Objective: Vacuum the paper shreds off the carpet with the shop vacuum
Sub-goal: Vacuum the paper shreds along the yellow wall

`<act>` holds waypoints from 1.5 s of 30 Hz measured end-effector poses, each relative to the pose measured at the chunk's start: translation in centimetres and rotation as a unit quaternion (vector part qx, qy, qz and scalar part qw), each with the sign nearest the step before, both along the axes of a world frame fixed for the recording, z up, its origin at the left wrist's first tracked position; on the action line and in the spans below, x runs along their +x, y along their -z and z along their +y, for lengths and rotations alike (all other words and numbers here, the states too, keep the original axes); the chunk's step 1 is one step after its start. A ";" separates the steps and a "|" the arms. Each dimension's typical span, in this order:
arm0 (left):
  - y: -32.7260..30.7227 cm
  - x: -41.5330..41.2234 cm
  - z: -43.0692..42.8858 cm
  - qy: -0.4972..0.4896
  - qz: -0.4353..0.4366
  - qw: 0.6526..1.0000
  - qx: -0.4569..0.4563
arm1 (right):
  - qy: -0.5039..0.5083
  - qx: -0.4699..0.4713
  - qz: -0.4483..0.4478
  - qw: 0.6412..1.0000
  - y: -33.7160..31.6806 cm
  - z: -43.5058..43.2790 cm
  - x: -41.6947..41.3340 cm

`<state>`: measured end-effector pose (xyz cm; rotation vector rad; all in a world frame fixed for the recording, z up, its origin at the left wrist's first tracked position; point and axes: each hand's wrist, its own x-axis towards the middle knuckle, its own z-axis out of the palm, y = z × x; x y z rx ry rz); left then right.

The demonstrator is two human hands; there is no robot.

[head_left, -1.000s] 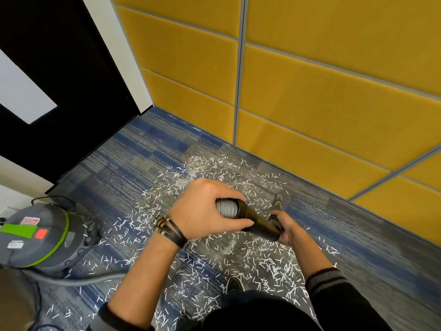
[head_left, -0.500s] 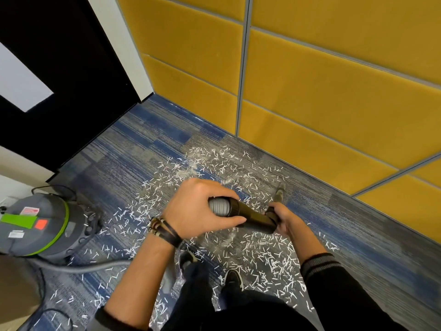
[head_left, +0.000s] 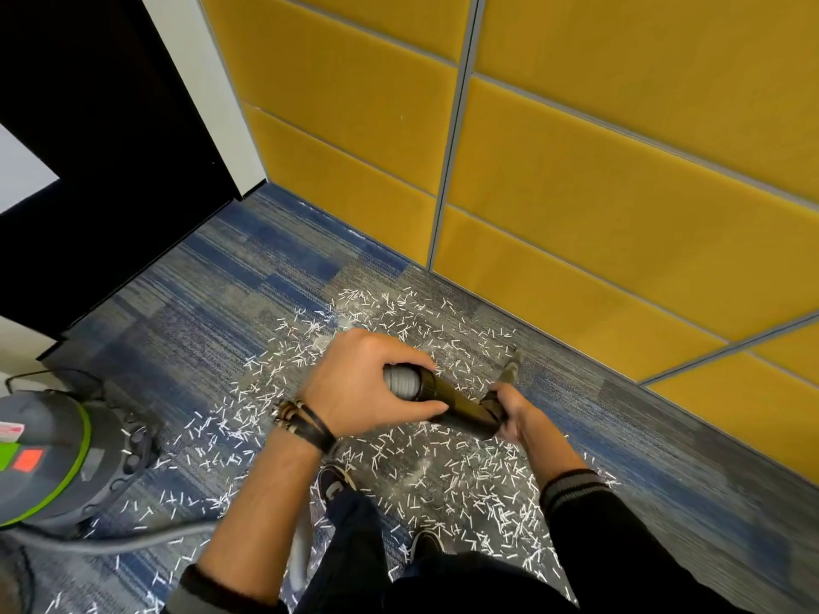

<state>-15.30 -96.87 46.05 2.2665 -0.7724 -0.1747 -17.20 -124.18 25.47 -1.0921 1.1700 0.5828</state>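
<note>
White paper shreds [head_left: 478, 476] lie scattered over the blue-grey carpet [head_left: 212, 312] around my feet. My left hand [head_left: 354, 387] grips the grey ribbed hose end where it joins the dark vacuum wand [head_left: 452, 401]. My right hand [head_left: 509, 409] holds the wand lower down. The wand's nozzle tip [head_left: 510, 367] points down at the carpet near the wall. The grey and green shop vacuum [head_left: 48, 463] stands at the left, its grey hose [head_left: 146, 538] running along the floor toward me.
A yellow padded wall [head_left: 576, 192] runs close along the right side. A dark door [head_left: 88, 148] with a white frame [head_left: 208, 95] closes the far left corner. My shoes [head_left: 332, 485] stand among the shreds. A black cable [head_left: 40, 374] loops behind the vacuum.
The view has shifted slightly and my legs stepped forward. Both hands keep the same hold on the wand, which stays pointed at the carpet near the wall.
</note>
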 end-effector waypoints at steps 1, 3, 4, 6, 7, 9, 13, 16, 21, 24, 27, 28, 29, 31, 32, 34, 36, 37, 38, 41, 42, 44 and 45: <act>-0.3 1.0 0.8 0.008 -0.006 1.000 0.004 | 0.001 0.006 -0.007 1.000 -0.2 1.3 0.9; -0.8 2.8 2.1 0.020 -0.008 1.000 0.007 | -0.005 0.015 -0.013 1.000 -0.6 3.0 2.5; -0.8 3.7 2.6 0.026 -0.005 1.000 0.001 | -0.007 0.012 -0.007 1.000 -0.9 3.3 3.3; -0.8 5.3 3.1 0.028 0.004 0.999 -0.025 | -0.013 -0.003 0.003 1.000 -1.5 3.1 4.6; -0.8 6.0 3.2 0.025 0.004 0.999 -0.037 | -0.013 -0.013 0.002 1.000 -1.9 2.7 5.2; -0.6 7.5 2.9 0.024 -0.004 0.999 -0.045 | -0.002 -0.040 0.000 0.999 -2.2 2.1 6.4; 0.8 9.5 2.1 0.056 0.021 0.998 -0.023 | 0.020 -0.075 0.021 0.997 -1.7 1.6 8.4; 2.5 10.2 3.5 0.072 0.077 0.994 0.002 | 0.019 -0.083 0.036 0.996 -1.2 2.7 10.6; 3.5 12.8 9.9 0.012 0.097 0.995 -0.026 | 0.030 -0.043 0.037 0.998 -0.3 8.5 13.3; 2.9 14.1 12.4 -0.006 0.057 0.998 -0.033 | 0.046 0.000 0.023 0.999 -0.7 11.3 15.0; 1.9 15.2 13.4 -0.015 0.034 0.999 -0.020 | 0.066 0.029 -0.002 0.997 -1.6 12.6 15.7; 1.6 15.4 13.5 -0.010 0.033 0.999 -0.022 | 0.060 0.032 -0.004 0.998 -1.7 12.7 15.6; 1.4 15.5 13.3 0.002 0.038 0.999 -0.031 | 0.051 0.029 -0.002 0.998 -1.6 12.7 15.2; 1.1 15.1 12.5 0.040 0.055 0.996 -0.050 | 0.033 0.012 0.003 0.999 -1.1 11.9 13.6; 1.0 14.8 12.0 0.060 0.064 0.995 -0.054 | 0.032 0.014 0.008 0.999 -0.9 11.3 12.6; 0.8 14.1 10.7 0.089 0.075 0.992 -0.056 | 0.044 0.023 0.028 0.998 -0.8 10.1 10.5; 0.7 13.3 9.5 0.100 0.085 0.989 -0.065 | 0.055 0.020 0.042 0.997 -0.5 8.8 9.0; 0.6 12.9 9.1 0.101 0.090 0.988 -0.069 | 0.053 0.015 0.045 0.997 -0.3 8.2 8.6; 0.4 12.5 8.8 0.100 0.089 0.989 -0.070 | 0.044 0.007 0.048 0.998 -0.3 7.8 8.4; -0.4 11.6 9.0 0.063 0.067 0.994 -0.054 | 0.022 0.007 0.037 0.999 -0.1 7.8 9.0; -0.7 11.3 9.3 0.043 0.063 0.996 -0.049 | 0.020 0.008 0.030 0.999 -0.4 8.3 9.4; -1.5 10.4 9.8 0.014 0.063 0.997 -0.051 | 0.012 0.018 0.011 1.000 -0.8 9.2 9.9; -1.9 9.9 9.9 0.009 0.066 0.996 -0.054 | 0.005 0.024 0.007 1.000 -0.9 9.5 9.9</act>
